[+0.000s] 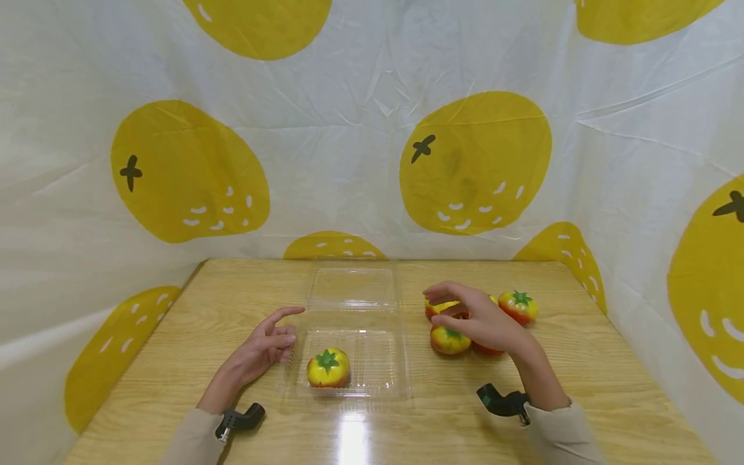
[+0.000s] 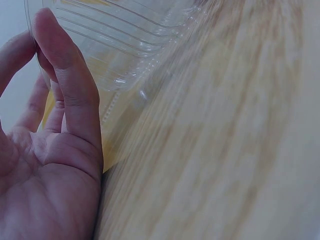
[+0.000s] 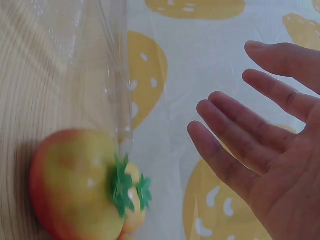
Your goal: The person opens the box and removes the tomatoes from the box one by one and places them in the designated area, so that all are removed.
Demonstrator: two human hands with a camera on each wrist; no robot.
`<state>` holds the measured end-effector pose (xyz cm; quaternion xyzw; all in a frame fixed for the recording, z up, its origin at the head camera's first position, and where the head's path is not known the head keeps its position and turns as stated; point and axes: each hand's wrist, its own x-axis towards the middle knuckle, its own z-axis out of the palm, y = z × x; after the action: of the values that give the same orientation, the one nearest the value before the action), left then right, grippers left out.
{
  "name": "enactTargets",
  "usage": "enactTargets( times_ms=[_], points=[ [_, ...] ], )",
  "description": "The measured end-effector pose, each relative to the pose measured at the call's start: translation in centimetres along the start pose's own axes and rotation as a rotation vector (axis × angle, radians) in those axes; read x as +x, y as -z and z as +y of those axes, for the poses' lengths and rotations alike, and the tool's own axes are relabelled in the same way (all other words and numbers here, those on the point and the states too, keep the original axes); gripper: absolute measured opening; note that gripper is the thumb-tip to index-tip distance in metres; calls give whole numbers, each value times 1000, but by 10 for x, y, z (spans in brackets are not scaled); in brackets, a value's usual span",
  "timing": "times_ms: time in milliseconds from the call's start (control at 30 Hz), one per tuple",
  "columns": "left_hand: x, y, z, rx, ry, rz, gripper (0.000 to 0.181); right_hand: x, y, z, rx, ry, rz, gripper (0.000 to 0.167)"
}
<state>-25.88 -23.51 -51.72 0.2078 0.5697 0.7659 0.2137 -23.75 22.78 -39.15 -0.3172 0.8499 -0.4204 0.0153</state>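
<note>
A clear plastic clamshell container lies with its lid folded back on the wooden table. One yellow-and-red toy tomato with a green star-shaped top sits at its near left. At the container's left side, my left hand pinches the rim, index finger stretched out; the left wrist view shows the fingers at the clear edge. My right hand hovers over a group of similar toy tomatoes right of the container, fingers apart and holding nothing. It partly hides some of them.
The toy tomato at the group's far right stands beside the others. A white curtain with large yellow fruit prints hangs behind the table and along both sides. Each wrist wears a black camera mount.
</note>
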Motion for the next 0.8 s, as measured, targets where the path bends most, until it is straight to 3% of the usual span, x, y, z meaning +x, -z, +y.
enactTargets(
  times_ms=[400,633,800],
  points=[
    [0,-1,1,5,5,4,59,26,-20,-19,-15,35,-58,42],
    [1,-1,1,-12,-14,-1,57,41,-32,-29,-12,120,-107,41],
    [0,-1,2,-3,-16,-14,58,48,-41,-32,-15,135,-124,40]
  ],
)
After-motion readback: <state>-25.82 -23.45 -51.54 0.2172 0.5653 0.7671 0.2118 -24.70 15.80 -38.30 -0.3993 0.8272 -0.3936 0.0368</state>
